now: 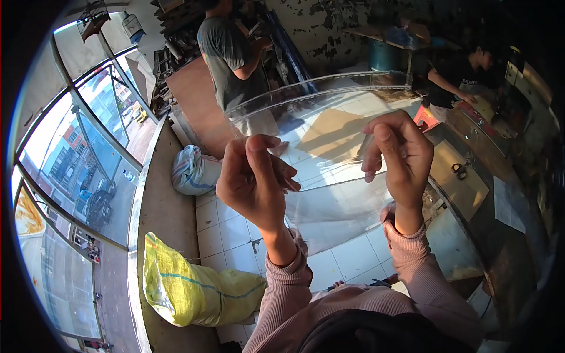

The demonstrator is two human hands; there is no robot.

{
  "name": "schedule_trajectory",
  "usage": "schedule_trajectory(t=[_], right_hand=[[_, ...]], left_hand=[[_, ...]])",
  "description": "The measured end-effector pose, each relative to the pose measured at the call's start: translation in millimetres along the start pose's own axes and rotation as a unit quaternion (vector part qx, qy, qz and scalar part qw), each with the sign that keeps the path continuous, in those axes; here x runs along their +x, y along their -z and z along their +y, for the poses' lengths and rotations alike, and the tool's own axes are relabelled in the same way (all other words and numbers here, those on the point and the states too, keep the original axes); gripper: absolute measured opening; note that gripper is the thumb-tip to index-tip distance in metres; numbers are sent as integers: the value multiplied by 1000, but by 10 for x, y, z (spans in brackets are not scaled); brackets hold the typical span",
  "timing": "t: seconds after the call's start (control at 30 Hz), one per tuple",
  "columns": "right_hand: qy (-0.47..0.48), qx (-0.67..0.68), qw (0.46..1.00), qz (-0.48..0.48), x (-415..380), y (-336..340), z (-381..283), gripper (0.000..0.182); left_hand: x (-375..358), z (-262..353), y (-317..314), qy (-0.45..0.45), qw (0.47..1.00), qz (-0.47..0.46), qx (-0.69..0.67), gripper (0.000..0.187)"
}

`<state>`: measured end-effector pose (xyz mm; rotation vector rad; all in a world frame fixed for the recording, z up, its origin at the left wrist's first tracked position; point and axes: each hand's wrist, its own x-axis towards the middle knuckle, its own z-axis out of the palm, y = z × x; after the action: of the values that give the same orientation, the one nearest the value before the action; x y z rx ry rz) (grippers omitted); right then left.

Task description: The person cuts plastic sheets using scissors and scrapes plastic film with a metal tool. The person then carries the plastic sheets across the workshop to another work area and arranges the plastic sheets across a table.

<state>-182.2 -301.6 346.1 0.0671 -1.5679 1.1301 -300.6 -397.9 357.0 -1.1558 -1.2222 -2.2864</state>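
A clear plastic sheet (335,206) with stitched-looking edges is stretched up in front of me, and the floor shows through it. My left hand (253,182) is closed in a pinch on its left side, thumb against the curled fingers. On the other side my right hand (403,156) grips the same sheet, thumb over bent fingers. Both hands are raised at about the same height and stand apart. The sheet's far edge curves above and beyond them, and its lower part hangs between my forearms. Exactly where the fingertips meet the plastic is hard to make out.
A yellow sack (194,285) and a white sack (193,170) stand by the window wall at left. Black scissors (459,170) lie on brown board at right. One person (226,59) stands ahead; another (459,82) sits at far right.
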Motion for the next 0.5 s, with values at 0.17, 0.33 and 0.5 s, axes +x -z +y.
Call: schedule_trajectory(t=[0.17, 0.33, 0.5], right_hand=[[-6, -36, 999, -6, -212, 122, -8, 14], [-54, -110, 992, -11, -568, 384, -8, 11], [-73, -175, 980, 66, -874, 773, -112, 11]], left_hand=[[-238, 16, -4, 74, 993, 46, 78, 33], [-561, -233, -55, 33, 990, 23, 135, 34], [-886, -449, -303, 71, 993, -77, 61, 33]])
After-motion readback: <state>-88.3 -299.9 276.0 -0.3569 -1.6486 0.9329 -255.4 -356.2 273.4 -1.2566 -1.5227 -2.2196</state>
